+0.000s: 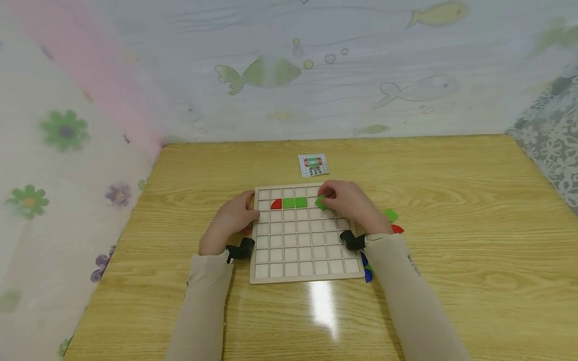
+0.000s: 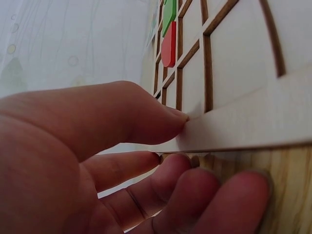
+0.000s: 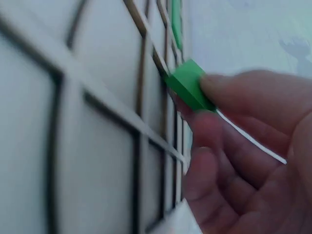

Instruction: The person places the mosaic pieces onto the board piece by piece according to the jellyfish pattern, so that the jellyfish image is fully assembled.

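Observation:
A wooden grid board (image 1: 290, 271) lies on the table. In its second row from the top sit a red curved piece (image 1: 277, 204) and two green squares (image 1: 295, 202) side by side. My right hand (image 1: 349, 200) pinches another green piece (image 3: 191, 85) between thumb and fingers, tilted over the same row, right of the squares. My left hand (image 1: 230, 218) grips the board's left edge; in the left wrist view the thumb (image 2: 156, 119) presses on the rim and the other fingers are curled beside and below it.
A picture card (image 1: 313, 165) lies behind the board. Right of the board are a green piece (image 1: 391, 215), a red piece (image 1: 397, 229) and blue pieces (image 1: 368, 275), partly hidden by my right arm. Painted walls stand behind the table and at its left.

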`<state>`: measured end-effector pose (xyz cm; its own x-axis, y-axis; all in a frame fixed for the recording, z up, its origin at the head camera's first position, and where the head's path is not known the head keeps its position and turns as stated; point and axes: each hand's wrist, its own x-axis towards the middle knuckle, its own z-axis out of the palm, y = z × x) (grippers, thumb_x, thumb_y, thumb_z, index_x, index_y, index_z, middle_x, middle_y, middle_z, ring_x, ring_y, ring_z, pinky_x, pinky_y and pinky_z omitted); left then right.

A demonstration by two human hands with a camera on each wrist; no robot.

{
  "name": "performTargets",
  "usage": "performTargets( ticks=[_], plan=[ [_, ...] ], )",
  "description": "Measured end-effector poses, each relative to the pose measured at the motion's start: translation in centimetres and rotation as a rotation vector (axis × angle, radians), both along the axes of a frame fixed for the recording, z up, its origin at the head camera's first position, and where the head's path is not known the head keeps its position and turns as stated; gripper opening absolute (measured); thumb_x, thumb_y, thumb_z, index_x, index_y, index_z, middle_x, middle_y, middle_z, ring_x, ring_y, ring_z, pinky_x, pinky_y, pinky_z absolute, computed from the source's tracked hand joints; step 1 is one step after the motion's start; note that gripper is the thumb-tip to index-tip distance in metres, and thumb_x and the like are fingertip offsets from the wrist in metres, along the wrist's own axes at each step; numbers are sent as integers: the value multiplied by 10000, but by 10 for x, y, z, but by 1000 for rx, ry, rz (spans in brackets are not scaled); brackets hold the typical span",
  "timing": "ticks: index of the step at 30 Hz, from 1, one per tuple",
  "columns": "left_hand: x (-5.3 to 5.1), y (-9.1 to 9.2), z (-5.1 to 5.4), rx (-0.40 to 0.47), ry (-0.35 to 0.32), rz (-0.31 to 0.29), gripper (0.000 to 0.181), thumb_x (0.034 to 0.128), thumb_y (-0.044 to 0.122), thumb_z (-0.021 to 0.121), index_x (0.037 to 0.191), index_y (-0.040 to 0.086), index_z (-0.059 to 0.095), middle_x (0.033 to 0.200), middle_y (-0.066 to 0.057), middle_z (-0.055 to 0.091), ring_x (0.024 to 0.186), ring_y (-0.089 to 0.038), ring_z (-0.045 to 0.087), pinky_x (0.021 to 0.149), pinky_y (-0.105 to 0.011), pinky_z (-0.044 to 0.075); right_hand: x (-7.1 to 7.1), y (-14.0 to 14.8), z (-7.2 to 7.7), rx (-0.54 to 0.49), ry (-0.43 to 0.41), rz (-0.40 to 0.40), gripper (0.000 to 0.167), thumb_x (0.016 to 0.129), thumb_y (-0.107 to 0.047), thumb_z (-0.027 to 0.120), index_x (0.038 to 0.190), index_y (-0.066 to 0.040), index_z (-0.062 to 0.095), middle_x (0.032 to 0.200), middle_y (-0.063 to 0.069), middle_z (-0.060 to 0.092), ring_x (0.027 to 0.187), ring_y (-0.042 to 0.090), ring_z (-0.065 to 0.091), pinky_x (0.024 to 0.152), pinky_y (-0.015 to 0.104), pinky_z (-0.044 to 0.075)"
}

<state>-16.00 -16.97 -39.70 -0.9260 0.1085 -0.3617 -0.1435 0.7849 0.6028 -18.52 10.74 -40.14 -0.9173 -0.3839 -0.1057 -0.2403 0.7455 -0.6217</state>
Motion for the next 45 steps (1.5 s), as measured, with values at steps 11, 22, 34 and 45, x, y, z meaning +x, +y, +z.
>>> performTargets(
  ticks=[11, 22, 34, 45],
  plan=[
    [-1, 1, -1, -8, 1, -1, 657, 847, 188, 530, 1422, 133, 217, 773, -66, 545, 515, -176, 569, 530, -295, 445, 0, -6, -5, -111, -24, -111, 169, 852, -233, 595, 1007, -169, 611, 923, -18, 607, 830, 139, 571, 742, 327, 439],
    [-1, 0, 0, -34, -1, -7, 658, 849, 199, 531, 1422, 137, 214, 765, -60, 561, 514, -182, 573, 552, -303, 439, 1, -16, -10, -34, 56, -110, 152, 835, -213, 604, 962, -144, 650, 863, -18, 610, 791, 154, 528, 717, 317, 410],
    [-2, 1, -1, -53, 7, -20, 656, 843, 207, 524, 1420, 124, 223, 764, -54, 554, 521, -171, 564, 561, -300, 428, -1, -2, -7, -55, 49, -101, 161, 867, -149, 560, 1005, -145, 643, 900, 1, 595, 810, 171, 520, 741, 328, 417],
    [-2, 0, -1, -57, 10, -22, 650, 852, 218, 522, 1421, 128, 221, 758, -53, 551, 524, -178, 559, 550, -301, 422, -5, 31, 3, -105, -29, -147, 241, 879, -229, 556, 1103, -155, 603, 1003, 14, 593, 878, 179, 531, 767, 361, 431]
  ],
)
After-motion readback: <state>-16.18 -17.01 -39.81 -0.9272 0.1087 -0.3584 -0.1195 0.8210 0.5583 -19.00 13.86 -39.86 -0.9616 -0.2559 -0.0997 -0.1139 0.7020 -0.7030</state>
